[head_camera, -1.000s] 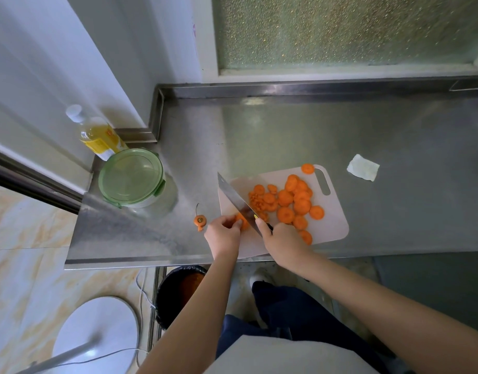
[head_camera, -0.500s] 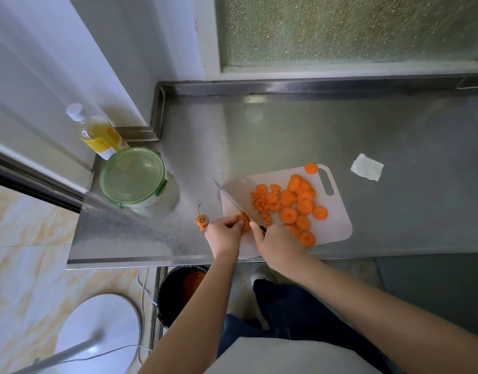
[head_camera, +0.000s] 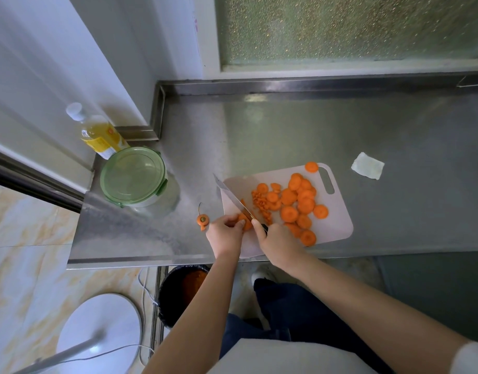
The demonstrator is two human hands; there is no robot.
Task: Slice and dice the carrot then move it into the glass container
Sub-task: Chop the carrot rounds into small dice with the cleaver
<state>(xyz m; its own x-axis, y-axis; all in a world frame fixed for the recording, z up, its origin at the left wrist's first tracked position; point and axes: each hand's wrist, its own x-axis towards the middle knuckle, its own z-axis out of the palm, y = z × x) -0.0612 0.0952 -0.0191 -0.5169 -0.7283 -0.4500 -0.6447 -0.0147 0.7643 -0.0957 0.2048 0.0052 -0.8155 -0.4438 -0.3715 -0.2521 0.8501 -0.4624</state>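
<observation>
Standing left: lidded glass container (head_camera: pixel 133 176), bottle (head_camera: pixel 100 136) with unreadable yellow label; right hand (head_camera: pixel 279 242) grips knife (head_camera: pixel 232 197); left hand (head_camera: pixel 225 233) pinches carrot piece (head_camera: pixel 246 222).

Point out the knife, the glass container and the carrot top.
knife (head_camera: pixel 233 196), head view, flat of blade
glass container (head_camera: pixel 132 175), head view, middle of green lid
carrot top (head_camera: pixel 202 219), head view, cut face

left hand (head_camera: pixel 225 234) curled, right hand (head_camera: pixel 279 244) gripping
</observation>
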